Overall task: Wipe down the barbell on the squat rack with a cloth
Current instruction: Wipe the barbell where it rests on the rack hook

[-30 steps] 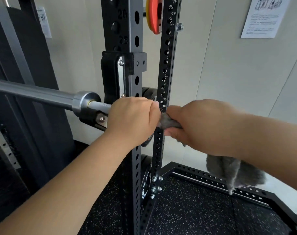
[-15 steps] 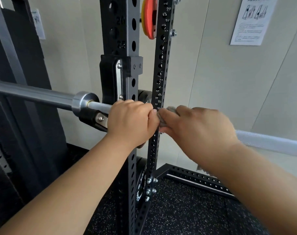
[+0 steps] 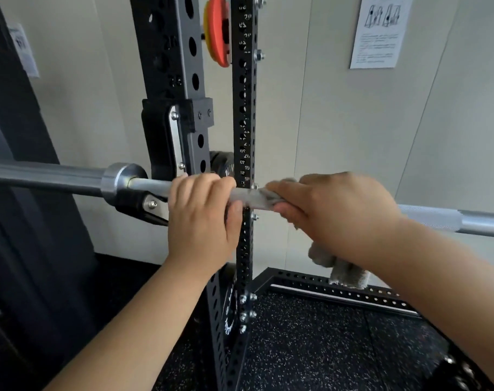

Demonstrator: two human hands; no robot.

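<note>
Barbell (image 3: pixel 54 174) lies level on the rack hook (image 3: pixel 140 206). Left hand (image 3: pixel 202 214) curls its fingers round it beside the upright (image 3: pixel 244 108); right hand (image 3: pixel 336 213) clenches the grey cloth (image 3: pixel 344 272) round it, fingers curled, tail hanging below.

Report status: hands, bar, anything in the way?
Left hand grips the barbell bare. Right hand grips the cloth round it. Rack post close behind; wipe path looks free.

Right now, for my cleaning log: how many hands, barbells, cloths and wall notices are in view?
Hands: 2 (left hand, right hand)
Barbells: 1 (barbell)
Cloths: 1 (cloth)
Notices: 2 (big notice, small notice)
Total: 6
</note>
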